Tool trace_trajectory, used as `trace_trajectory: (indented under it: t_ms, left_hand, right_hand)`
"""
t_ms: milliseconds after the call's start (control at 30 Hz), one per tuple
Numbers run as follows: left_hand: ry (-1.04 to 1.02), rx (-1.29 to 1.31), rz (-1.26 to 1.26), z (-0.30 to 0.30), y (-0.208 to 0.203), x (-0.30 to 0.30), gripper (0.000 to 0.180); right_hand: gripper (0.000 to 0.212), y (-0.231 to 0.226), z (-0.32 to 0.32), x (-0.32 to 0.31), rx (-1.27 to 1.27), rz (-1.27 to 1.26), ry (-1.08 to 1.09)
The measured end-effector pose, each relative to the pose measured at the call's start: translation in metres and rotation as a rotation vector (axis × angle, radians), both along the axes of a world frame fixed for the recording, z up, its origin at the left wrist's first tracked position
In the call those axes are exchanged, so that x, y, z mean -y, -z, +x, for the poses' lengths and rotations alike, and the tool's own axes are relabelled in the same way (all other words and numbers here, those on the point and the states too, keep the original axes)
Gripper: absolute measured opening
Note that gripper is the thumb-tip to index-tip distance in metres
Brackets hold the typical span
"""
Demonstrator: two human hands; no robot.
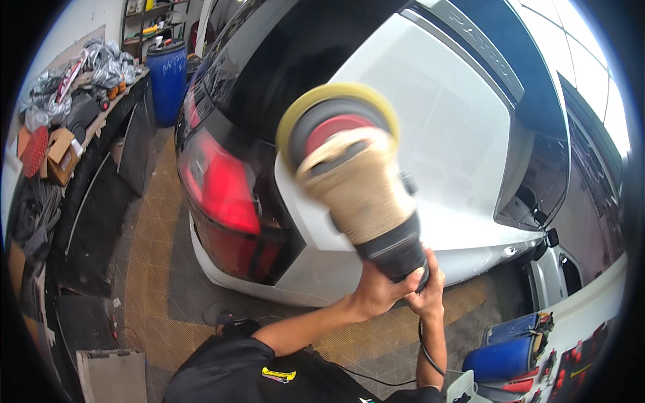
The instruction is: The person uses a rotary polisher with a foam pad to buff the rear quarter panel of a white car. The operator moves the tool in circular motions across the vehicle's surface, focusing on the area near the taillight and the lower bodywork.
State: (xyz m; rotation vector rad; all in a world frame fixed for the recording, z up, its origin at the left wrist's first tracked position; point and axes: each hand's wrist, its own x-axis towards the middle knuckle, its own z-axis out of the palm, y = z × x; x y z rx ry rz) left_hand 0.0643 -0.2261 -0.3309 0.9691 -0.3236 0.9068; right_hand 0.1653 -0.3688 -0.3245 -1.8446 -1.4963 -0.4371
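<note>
A car polisher (366,201) with a yellow round pad (336,91) is held up in front of me, slightly blurred. Beige cloth-like wrapping covers its body, and its rear end is black. My left hand (381,292) is closed around the black end from the left. On the other side, my right hand (428,285) grips the same end. A black cord (428,352) runs down from the polisher along my right forearm. Behind the tool is the light-coloured car body (443,127), with a red tail light (218,181) to the left. Whether the pad touches the panel I cannot tell.
A cluttered bench (111,111) with crumpled silver sheeting and a cardboard box (62,156) runs along the left. Beyond it stands a blue barrel (166,84). At lower right are another blue barrel (497,361) and red tools. Yellow and grey tiles (148,269) cover the floor.
</note>
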Motion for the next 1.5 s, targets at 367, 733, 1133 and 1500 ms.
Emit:
trace_trajectory:
  t_ms: [367, 733, 1133, 1500]
  left_hand:
    - [-0.008, 0.009, 0.16, 0.019, -0.013, -0.001, 0.053]
    - [-0.087, 0.01, 0.211, 0.036, -0.079, -0.014, 0.091]
    - [-0.202, -0.164, 0.586, 0.062, -0.089, -0.015, 0.109]
    - [-0.126, -0.243, 0.408, 0.018, -0.073, -0.035, 0.103]
  right_hand:
    - [0.105, -0.027, 0.006, 0.004, -0.056, -0.001, 0.072]
    - [0.114, -0.063, -0.01, -0.021, -0.264, 0.247, 0.171]
    - [0.106, -0.022, -0.031, -0.032, -0.63, 0.515, 0.148]
    - [0.109, 0.015, -0.044, -0.048, -0.661, 0.392, 0.058]
